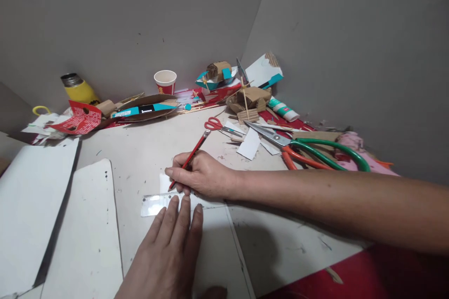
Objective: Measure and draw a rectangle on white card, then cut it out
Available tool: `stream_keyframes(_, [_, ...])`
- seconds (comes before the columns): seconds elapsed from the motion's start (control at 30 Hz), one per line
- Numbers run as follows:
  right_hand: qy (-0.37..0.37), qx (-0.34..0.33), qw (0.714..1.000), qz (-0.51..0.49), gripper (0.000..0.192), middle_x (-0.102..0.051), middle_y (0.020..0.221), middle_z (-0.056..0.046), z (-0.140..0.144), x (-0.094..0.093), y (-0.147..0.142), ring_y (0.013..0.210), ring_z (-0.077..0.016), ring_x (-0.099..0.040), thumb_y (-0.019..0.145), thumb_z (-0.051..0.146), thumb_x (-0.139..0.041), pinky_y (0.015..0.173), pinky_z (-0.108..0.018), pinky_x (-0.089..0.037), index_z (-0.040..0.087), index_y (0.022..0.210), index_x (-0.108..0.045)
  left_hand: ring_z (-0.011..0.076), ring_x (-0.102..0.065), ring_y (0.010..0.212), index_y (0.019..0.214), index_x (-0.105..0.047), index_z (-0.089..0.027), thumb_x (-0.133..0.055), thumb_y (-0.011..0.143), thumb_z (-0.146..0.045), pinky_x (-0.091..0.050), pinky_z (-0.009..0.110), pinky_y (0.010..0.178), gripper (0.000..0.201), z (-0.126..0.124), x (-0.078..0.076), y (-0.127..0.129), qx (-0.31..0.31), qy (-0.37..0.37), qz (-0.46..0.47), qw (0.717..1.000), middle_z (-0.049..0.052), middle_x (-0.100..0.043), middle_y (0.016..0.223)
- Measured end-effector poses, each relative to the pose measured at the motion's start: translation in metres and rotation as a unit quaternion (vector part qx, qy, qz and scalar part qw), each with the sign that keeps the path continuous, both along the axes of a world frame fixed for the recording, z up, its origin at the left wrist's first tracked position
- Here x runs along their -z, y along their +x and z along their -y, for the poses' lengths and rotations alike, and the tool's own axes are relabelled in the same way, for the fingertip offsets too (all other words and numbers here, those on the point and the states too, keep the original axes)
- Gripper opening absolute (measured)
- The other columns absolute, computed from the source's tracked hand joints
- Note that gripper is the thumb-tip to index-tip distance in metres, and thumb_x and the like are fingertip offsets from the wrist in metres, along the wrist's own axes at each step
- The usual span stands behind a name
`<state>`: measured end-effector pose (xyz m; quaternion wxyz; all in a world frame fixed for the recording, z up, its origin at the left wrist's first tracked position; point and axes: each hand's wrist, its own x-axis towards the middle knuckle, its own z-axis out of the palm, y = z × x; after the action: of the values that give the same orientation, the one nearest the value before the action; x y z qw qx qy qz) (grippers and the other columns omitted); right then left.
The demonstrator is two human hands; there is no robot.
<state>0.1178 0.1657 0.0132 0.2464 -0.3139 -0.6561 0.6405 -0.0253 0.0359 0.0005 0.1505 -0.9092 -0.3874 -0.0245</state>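
Note:
My right hand (201, 176) grips a red pencil (192, 153) with its tip down at the upper edge of a clear ruler (154, 203). My left hand (168, 250) lies flat with its fingers pressing on the ruler, which rests on a white card sheet (210, 243). The ruler's right part is hidden under both hands.
Small red scissors (219, 126) and big green-and-orange shears (308, 149) lie behind my right hand. Cardboard models (249, 98), a glue tube (284, 109), a paper cup (165, 81) and a yellow flask (79, 89) line the back wall. White card pieces (84, 233) lie at left.

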Motion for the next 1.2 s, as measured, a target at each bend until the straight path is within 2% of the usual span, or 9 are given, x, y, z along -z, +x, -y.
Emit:
stream_keyframes(0.33, [-0.027,-0.016,0.999,0.027,0.032,-0.057,0.054,0.005,-0.003,-0.01,-0.006,0.043,-0.0058,-0.05,0.094,0.017,-0.053,0.043,-0.017,-0.04,0.016,0.062,-0.051,0.0389,-0.058,0.122,0.139,-0.046,-0.004,-0.053,0.076,-0.072,-0.059,0.041,0.086,0.093,0.0,-0.002,0.001,0.004,0.014,-0.005,1.0,0.025,-0.054,0.139])
stream_keyframes(0.53, [-0.009,-0.023,0.999,0.027,0.032,-0.055,0.052,0.005,-0.004,-0.011,-0.009,0.041,-0.0053,-0.048,0.092,0.015,-0.053,0.04,-0.015,-0.039,0.016,0.06,-0.049,0.0391,-0.068,0.105,0.122,-0.06,-0.003,-0.055,0.071,-0.075,-0.063,0.04,0.073,0.088,-0.005,-0.008,0.007,0.02,0.052,0.02,0.998,0.027,-0.064,0.123])
stream_keyframes(0.9, [-0.03,-0.018,0.999,0.038,0.031,-0.056,0.053,0.004,-0.004,-0.011,-0.008,0.04,-0.0049,-0.049,0.092,0.016,-0.052,0.038,-0.014,-0.041,0.016,0.061,-0.049,0.0374,-0.067,0.107,0.125,-0.056,-0.004,-0.053,0.072,-0.074,-0.061,0.04,0.076,0.088,-0.006,-0.009,0.007,0.014,0.057,0.013,0.998,0.025,-0.064,0.126])
stream_keyframes(1.03, [-0.007,-0.031,0.999,0.04,0.029,-0.055,0.053,0.004,-0.005,-0.009,-0.009,0.041,-0.0065,-0.049,0.091,0.018,-0.053,0.039,-0.016,-0.041,0.017,0.062,-0.047,0.0362,-0.069,0.105,0.124,-0.056,-0.003,-0.053,0.072,-0.074,-0.06,0.039,0.075,0.087,-0.005,-0.008,0.008,0.013,0.066,0.016,0.998,0.025,-0.065,0.124])
stream_keyframes(1.2, [0.081,-0.039,0.994,0.057,0.03,-0.054,0.052,0.005,-0.006,-0.014,-0.009,0.046,-0.0065,-0.049,0.088,0.015,-0.054,0.048,-0.018,-0.039,0.017,0.059,-0.047,0.0363,-0.068,0.107,0.126,-0.053,-0.003,-0.05,0.074,-0.075,-0.058,0.04,0.079,0.089,-0.004,-0.006,0.006,0.016,0.065,0.017,0.998,0.024,-0.065,0.125])
